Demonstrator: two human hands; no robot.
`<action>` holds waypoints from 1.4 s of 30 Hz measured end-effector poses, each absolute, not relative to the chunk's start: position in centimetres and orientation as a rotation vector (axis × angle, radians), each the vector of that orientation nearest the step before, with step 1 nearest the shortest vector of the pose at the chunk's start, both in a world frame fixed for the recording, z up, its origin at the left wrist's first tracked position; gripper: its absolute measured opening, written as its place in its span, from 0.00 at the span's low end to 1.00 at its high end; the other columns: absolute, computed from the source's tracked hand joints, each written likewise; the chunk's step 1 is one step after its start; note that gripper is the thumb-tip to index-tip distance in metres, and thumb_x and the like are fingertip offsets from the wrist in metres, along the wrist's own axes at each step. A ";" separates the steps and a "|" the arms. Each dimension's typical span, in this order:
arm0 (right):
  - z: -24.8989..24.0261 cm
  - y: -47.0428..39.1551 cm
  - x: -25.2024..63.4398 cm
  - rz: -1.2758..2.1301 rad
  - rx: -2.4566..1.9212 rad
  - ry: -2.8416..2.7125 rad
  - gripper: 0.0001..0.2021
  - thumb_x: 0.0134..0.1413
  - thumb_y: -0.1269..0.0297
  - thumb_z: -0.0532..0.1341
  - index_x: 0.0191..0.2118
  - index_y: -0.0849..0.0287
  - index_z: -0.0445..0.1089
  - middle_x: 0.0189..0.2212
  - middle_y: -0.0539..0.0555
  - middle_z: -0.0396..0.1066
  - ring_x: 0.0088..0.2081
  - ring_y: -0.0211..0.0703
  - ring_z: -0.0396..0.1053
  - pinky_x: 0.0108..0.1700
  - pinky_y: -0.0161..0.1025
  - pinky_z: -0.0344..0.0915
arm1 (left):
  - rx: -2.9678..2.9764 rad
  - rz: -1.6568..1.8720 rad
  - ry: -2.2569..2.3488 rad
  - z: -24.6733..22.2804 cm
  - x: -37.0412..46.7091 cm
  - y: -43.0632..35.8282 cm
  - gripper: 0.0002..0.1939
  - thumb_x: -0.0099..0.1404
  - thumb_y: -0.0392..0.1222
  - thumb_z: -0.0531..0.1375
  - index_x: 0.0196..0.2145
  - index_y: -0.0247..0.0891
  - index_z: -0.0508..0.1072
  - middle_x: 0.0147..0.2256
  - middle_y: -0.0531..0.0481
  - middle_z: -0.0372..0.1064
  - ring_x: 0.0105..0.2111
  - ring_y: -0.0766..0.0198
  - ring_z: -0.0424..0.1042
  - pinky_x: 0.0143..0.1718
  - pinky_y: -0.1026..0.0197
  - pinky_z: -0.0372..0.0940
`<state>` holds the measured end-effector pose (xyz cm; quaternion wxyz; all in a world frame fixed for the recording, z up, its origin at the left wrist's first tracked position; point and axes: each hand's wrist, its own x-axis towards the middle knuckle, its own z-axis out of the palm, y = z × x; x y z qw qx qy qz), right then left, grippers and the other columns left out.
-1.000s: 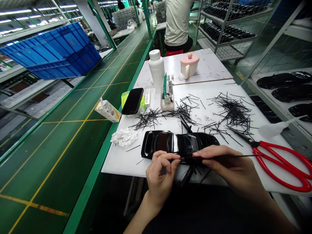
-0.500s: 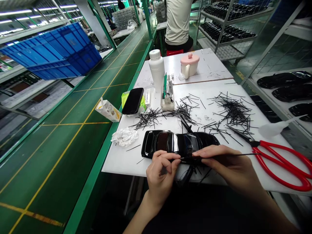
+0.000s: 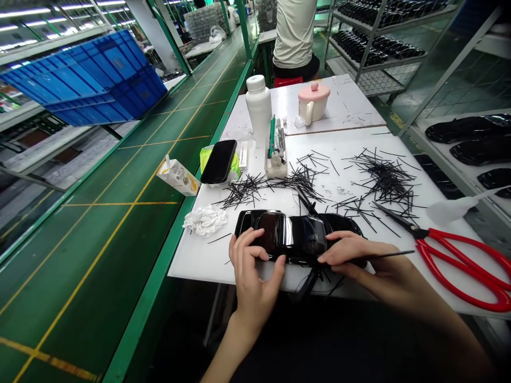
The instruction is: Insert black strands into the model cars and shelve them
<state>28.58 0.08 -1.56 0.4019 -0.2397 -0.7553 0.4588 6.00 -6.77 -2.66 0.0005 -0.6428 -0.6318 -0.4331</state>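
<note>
A glossy black model car (image 3: 293, 234) lies across the near part of the white table, with narrow dark parts sticking out from both its sides. My left hand (image 3: 253, 266) rests at the car's rear end, its fingers spread over the body and the thumb near the lower edge. At the front end, my right hand (image 3: 359, 260) is closed on a thin black stick (image 3: 393, 255), whose tail points out to the right. The stick's other end is hidden by my fingers, which touch the car's near side.
Loose black strips (image 3: 389, 178) lie in piles beyond the car. Red-handled scissors (image 3: 463, 260) are at right, crumpled tissue (image 3: 205, 221) at left. Farther back stand a phone (image 3: 219, 161), a white bottle (image 3: 258, 103) and a lidded cup (image 3: 314, 103). A green conveyor (image 3: 131, 234) runs alongside.
My left hand has opened from a pinch at the car's near side and moved left onto its rear. My right hand keeps the stick, fingertips now lower against the car.
</note>
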 end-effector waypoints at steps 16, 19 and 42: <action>-1.2 -0.2 27.9 0.957 -0.455 -2.299 0.18 0.62 0.78 0.53 0.52 0.51 0.66 0.45 0.56 0.77 0.41 0.45 0.75 0.45 0.47 0.67 | -2.027 -1.260 -1.947 -3.7 6.6 -6.2 0.16 0.61 0.38 0.64 0.39 0.42 0.58 0.51 0.38 0.69 0.57 0.48 0.67 0.62 0.35 0.46; -1.5 -0.3 28.0 0.948 -0.470 -2.275 0.17 0.62 0.77 0.55 0.52 0.51 0.67 0.46 0.56 0.77 0.42 0.46 0.75 0.46 0.47 0.67 | -2.029 -1.248 -1.937 -3.7 6.6 -6.2 0.17 0.60 0.37 0.64 0.39 0.42 0.58 0.51 0.38 0.69 0.58 0.48 0.66 0.62 0.36 0.46; -1.5 -1.6 27.4 0.880 -0.631 -2.204 0.16 0.62 0.79 0.57 0.49 0.53 0.70 0.44 0.56 0.78 0.38 0.44 0.73 0.42 0.46 0.68 | -1.982 -1.287 -1.935 -3.8 7.2 -6.3 0.16 0.59 0.37 0.64 0.38 0.41 0.59 0.51 0.38 0.70 0.57 0.50 0.66 0.64 0.42 0.45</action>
